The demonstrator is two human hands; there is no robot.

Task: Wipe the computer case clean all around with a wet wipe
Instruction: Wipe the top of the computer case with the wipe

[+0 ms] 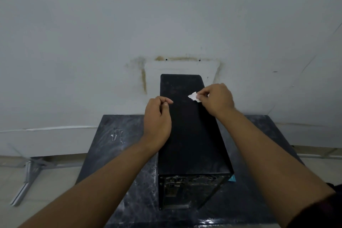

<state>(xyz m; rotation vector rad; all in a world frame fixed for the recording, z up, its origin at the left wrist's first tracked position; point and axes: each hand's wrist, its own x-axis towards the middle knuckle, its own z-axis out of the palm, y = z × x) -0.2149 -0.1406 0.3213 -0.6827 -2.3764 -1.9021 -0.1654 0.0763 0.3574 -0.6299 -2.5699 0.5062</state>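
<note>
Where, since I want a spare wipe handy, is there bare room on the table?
Widest: the table left of the case, smeared white. Right of the case, a narrower strip under the forearm. Crowded: the case's far top, with left hand, right hand, wipe.

Black computer case [188, 135]: stands upright on a dark marbled table [125, 122], long and narrow, running lengthwise away toward the wall. Shows its plain matte top panel, faintly smudged toward the far end, and nearest the camera its rear panel with cutouts and grey dust. Carries a small teal patch at the near right corner. Wet wipe [194, 96]: small, white, crumpled, pinched in the fingertips of the right hand [216, 98] over the far right part of the top panel.
</note>
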